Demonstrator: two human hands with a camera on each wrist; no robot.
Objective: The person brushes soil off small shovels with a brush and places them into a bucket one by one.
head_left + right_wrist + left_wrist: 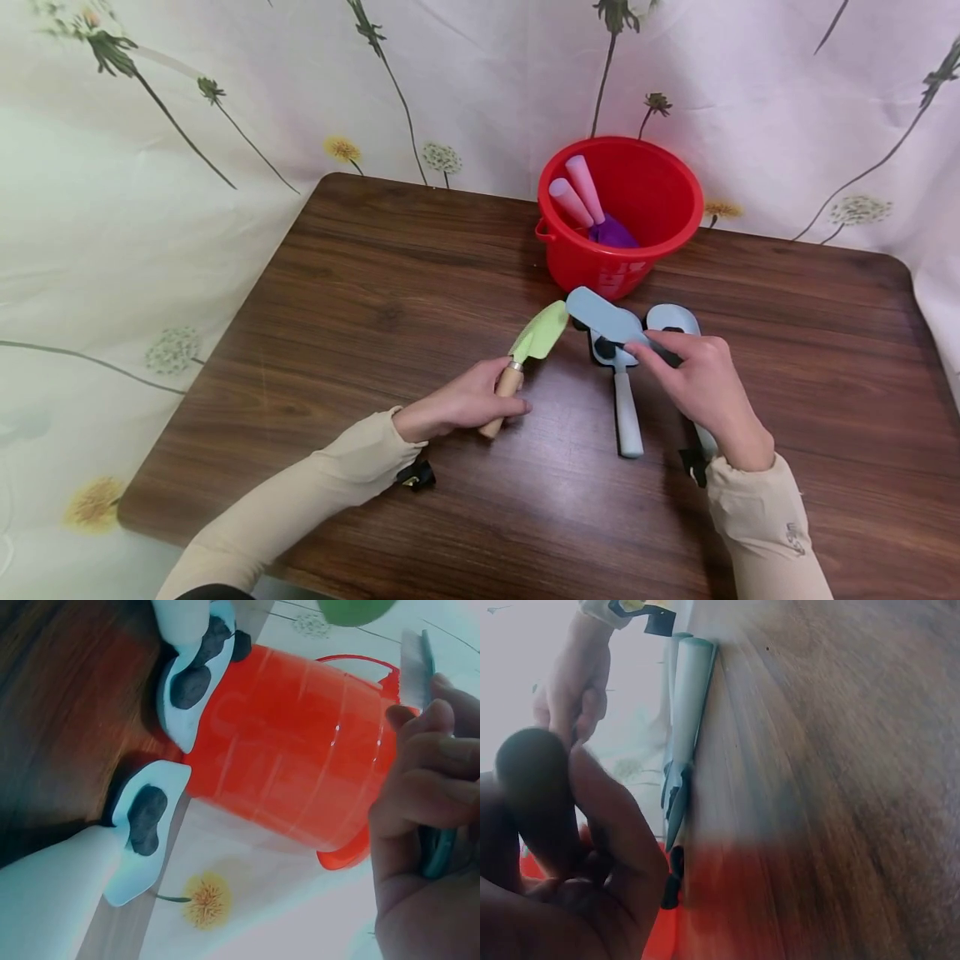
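My left hand [468, 400] grips the wooden handle of a green garden trowel [542, 332], its blade pointing up toward the bucket. In the left wrist view the handle's rounded butt [534, 772] stands out between the curled fingers. To the right, my right hand [708, 379] pinches a light-blue flat-bladed tool [600, 315] by its dark handle. That blade lies over the scoop of a pale-blue toy shovel [628, 421] on the table in the head view. A second pale-blue shovel [672, 317] lies partly hidden beneath my right hand. Dark lumps [148, 819] sit in both shovel scoops.
A red bucket [600, 271] stands at the table's back edge near the tools. Inside it are two pink handles [585, 187] and a purple piece [613, 233]. The dark wooden table [337, 292] meets a flower-printed cloth [480, 75] behind.
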